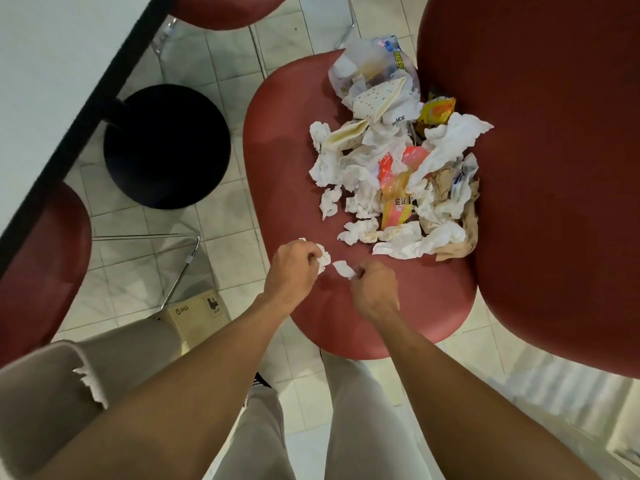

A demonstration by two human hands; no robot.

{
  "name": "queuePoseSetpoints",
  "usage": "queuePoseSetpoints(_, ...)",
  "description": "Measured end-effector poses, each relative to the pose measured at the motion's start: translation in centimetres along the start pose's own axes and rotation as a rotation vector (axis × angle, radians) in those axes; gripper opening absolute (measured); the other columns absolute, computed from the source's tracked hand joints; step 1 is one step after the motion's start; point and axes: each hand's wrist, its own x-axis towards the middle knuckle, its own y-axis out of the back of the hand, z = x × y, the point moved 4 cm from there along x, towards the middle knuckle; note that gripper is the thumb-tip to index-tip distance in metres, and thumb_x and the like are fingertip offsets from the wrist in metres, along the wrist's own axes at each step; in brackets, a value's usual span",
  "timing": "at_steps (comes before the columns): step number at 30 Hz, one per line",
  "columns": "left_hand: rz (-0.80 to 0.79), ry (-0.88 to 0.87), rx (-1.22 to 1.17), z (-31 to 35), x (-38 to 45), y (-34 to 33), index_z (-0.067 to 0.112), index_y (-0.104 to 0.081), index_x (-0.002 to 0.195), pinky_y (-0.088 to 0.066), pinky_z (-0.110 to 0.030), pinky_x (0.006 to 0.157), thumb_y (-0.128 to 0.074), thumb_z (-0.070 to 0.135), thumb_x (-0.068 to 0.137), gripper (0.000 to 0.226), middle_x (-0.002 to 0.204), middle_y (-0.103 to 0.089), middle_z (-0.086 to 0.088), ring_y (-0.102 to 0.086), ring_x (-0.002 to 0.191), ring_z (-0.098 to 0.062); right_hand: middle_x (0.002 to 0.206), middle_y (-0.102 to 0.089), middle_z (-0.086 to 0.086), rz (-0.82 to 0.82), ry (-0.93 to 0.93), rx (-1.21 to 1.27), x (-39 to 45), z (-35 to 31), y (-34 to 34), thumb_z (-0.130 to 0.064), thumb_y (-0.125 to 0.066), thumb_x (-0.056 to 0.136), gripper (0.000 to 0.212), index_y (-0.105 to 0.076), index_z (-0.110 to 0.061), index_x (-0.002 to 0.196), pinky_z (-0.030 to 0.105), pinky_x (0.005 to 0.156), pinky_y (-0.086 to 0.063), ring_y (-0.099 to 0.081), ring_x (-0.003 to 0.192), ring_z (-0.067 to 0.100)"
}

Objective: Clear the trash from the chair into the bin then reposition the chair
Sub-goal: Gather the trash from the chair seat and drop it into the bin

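Note:
A red chair (287, 161) stands in front of me, its seat heaped with trash (398, 168): crumpled white tissues, paper cups, orange and yellow wrappers, a clear plastic bag. Over the seat's near part, my left hand (294, 271) grips a crumpled white tissue (322, 259). My right hand (375, 291) pinches a small white paper scrap (343, 269) right beside it. The chair's tall red backrest (540, 168) rises at the right. No bin can be made out for certain.
A white table (52, 81) with a black edge fills the upper left, its round black base (166, 145) on the tiled floor. Two more red chairs sit at left (38, 271) and top (225, 8). A small cardboard box (195, 315) lies by my knee.

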Motion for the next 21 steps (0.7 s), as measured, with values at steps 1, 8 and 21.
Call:
queuePoseSetpoints(1, 0.013, 0.011, -0.007, -0.2, -0.7, 0.8, 0.011, -0.075, 0.086, -0.040, -0.020, 0.067, -0.056, 0.000, 0.082, 0.022, 0.086, -0.071, -0.005, -0.063, 0.077, -0.022, 0.073, -0.059, 0.004, 0.012, 0.015, 0.018, -0.6, -0.9, 0.1, 0.001, -0.048, 0.082, 0.020, -0.066, -0.008, 0.080, 0.032, 0.064, -0.050, -0.058, 0.071, 0.026)
queuePoseSetpoints(8, 0.108, 0.088, -0.119, -2.6, -6.4, 6.1, 0.010, -0.076, 0.089, -0.051, -0.028, 0.077, -0.060, 0.002, 0.081, 0.019, 0.091, -0.072, -0.006, -0.066, 0.082, -0.022, 0.079, -0.067, 0.008, 0.015, 0.152, 0.066, -5.6, -6.5, -1.8, -0.001, -0.052, 0.083, 0.021, -0.071, -0.012, 0.083, 0.031, 0.064, -0.052, -0.062, 0.072, 0.026)
queuePoseSetpoints(21, 0.395, 0.254, -0.306, -13.1, -20.5, 15.6, 0.010, -0.075, 0.082, -0.047, -0.019, 0.072, -0.058, 0.002, 0.079, 0.019, 0.084, -0.074, -0.004, -0.066, 0.079, -0.018, 0.082, -0.068, 0.008, -0.051, 0.336, -0.010, -17.6, -14.4, -8.3, -0.004, -0.054, 0.081, 0.019, -0.070, -0.014, 0.082, 0.024, 0.054, -0.047, -0.060, 0.067, 0.021)
